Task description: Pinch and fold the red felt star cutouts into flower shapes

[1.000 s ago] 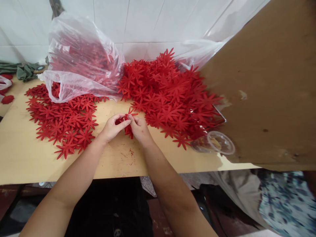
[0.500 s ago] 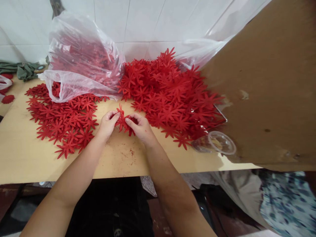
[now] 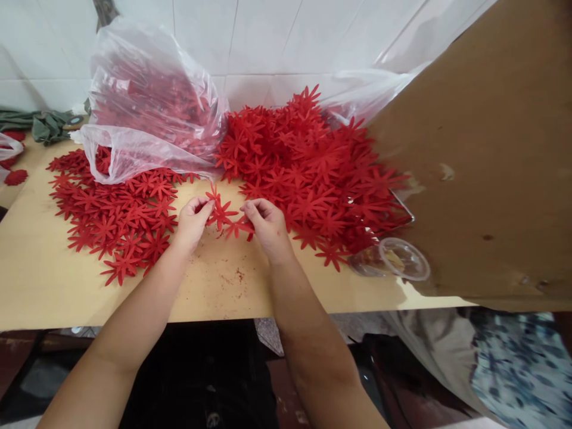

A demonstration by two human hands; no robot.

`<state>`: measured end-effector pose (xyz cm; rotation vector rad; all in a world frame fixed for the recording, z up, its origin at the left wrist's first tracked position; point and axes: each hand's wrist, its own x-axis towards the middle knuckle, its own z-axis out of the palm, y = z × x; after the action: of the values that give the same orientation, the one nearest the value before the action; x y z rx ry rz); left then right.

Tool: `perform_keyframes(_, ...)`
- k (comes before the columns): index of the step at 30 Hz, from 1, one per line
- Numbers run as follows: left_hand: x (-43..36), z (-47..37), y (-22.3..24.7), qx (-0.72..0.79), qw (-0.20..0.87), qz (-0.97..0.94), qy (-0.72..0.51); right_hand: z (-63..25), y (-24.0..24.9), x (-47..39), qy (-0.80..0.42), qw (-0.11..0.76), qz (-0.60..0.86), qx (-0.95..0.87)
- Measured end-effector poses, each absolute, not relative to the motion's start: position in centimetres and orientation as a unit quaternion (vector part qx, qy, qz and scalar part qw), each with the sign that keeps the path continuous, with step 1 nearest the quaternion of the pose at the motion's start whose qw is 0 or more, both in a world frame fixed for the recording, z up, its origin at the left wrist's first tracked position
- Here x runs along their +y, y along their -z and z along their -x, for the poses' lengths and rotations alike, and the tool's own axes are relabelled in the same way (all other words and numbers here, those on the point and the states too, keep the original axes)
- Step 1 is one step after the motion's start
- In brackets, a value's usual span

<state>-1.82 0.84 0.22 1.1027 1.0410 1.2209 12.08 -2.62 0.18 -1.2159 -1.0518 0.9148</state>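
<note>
My left hand [image 3: 192, 225] pinches the edge of a red flower-shaped cutout [image 3: 219, 212] with narrow petals, held just above the table. My right hand [image 3: 269, 229] is closed, thumb against fingertips, a little to the right of that cutout; what it pinches, if anything, is too small to make out. Another red flower cutout [image 3: 236, 227] shows between the hands, partly under my right fingers. To the left spreads a flat pile of such cutouts [image 3: 129, 220]. A taller heap of them [image 3: 308, 173] rises behind my right hand.
A clear plastic bag [image 3: 152, 101] full of red pieces stands at the back against the tiled wall [image 3: 286, 36]. On the right, a clear plastic cup [image 3: 404, 259] lies beside a large brown board [image 3: 482, 167]. Red crumbs [image 3: 236, 277] dot the table [image 3: 201, 301].
My right hand has moved right, away from my left, and its fingers have left the cutout in my left hand. More of the red pieces between the hands shows now.
</note>
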Motion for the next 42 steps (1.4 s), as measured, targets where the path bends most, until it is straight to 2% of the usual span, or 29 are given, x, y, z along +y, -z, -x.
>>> perform_keyframes(7, -0.2, 1.6, 0.1, 0.426, 0.478, -0.659, -0.394, -11.7, -0.4, -3.0, -0.350, 0.539, 0.537, -0.547)
perform_keyframes(11, -0.4, 1.4, 0.1, 0.434, 0.484, -0.657, -0.383, -12.3, 0.0, -2.7, -0.319, 0.575, 0.557, -0.507)
perform_keyframes(16, -0.4, 1.3, -0.5, 0.453, 0.524, -0.610, -0.385, -15.1, 0.9, -1.8, -0.225, 0.666, 0.616, -0.355)
perform_keyframes(20, -0.2, 1.3, -0.2, 0.463, 0.508, -0.600, -0.411, -15.5, 1.0, -1.7, -0.148, 0.634, 0.676, -0.345)
perform_keyframes(22, 0.0, 1.3, 0.1, 0.465, 0.494, -0.599, -0.426, -14.6, 0.7, -2.0, -0.168, 0.615, 0.655, -0.406)
perform_keyframes(27, 0.4, 1.5, 0.0, 0.456, 0.521, -0.574, -0.437, -11.4, 0.3, -2.9, -0.351, 0.529, 0.541, -0.552)
perform_keyframes(31, 0.3, 1.3, -0.4, 0.462, 0.523, -0.549, -0.460, -10.4, 0.7, -2.9, -0.433, 0.489, 0.493, -0.575)
perform_keyframes(37, -0.2, 0.9, -0.7, 0.449, 0.545, -0.525, -0.475, -10.9, 1.1, -2.4, -0.408, 0.535, 0.520, -0.526)
perform_keyframes(42, -0.5, 0.8, -0.7, 0.416, 0.589, -0.539, -0.435, -11.1, 0.8, -2.4, -0.373, 0.563, 0.538, -0.504)
